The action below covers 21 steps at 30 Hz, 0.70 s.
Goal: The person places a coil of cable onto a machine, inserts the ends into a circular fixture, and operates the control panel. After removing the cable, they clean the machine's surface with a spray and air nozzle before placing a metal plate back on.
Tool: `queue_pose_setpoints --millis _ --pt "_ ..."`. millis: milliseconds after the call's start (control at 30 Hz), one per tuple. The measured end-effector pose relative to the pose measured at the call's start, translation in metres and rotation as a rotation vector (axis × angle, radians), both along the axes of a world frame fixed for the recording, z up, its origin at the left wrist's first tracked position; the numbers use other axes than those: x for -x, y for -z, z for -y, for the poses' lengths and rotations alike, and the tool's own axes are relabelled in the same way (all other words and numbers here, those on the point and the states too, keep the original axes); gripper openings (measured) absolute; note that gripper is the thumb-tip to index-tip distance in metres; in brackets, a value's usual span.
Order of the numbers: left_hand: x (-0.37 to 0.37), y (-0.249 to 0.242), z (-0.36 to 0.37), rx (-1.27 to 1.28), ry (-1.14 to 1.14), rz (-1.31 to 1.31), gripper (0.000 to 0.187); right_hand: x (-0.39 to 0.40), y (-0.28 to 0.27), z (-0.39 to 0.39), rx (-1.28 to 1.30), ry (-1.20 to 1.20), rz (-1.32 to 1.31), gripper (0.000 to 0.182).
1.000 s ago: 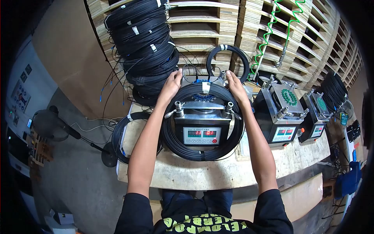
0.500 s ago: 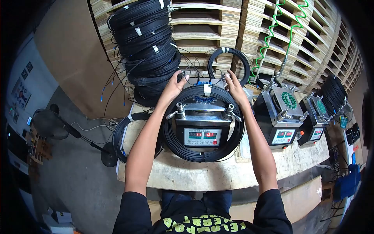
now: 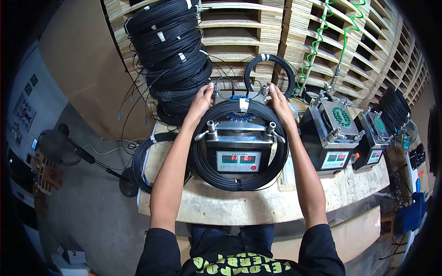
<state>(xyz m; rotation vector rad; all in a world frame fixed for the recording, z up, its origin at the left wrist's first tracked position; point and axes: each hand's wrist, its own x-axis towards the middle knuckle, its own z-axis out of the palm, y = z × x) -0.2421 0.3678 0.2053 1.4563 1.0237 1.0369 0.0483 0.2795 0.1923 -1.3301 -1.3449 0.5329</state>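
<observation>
A large black cable coil with a white tag hangs around the front of the middle machine, whose panel shows red digits. At the back left corner of that machine is my left hand, fingers pressed together near a metal post. My right hand is at the back right corner, its fingers raised beside another post. What either hand grips, if anything, is hidden. Between them, blue connectors sit on the machine's top, with thin black cables looping above.
A tall stack of black cable coils stands at the back left. Another coil leans on the wooden pallets. Two similar machines stand at right on the wooden table. A fan is at left.
My left hand has shifted slightly left and its thumb has closed toward the fingers. My right hand has moved only slightly. The coil and machines look unchanged.
</observation>
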Motion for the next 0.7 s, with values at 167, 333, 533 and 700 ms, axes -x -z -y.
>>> queue_pose_setpoints --millis 167,333,533,700 --pt "0.001 -0.002 0.002 0.063 0.089 0.080 0.068 0.006 -0.001 0.002 -0.002 0.042 -0.047 0.065" --pt "0.001 -0.009 0.009 0.029 0.042 -0.014 0.067 0.002 -0.007 0.005 0.090 0.054 0.021 0.066" --pt "0.004 -0.008 0.007 0.061 0.001 -0.044 0.067 0.011 -0.017 0.013 0.119 0.010 -0.059 0.064" --pt "0.003 -0.004 0.004 0.068 -0.020 -0.006 0.067 0.008 -0.009 0.008 0.054 -0.018 -0.108 0.064"
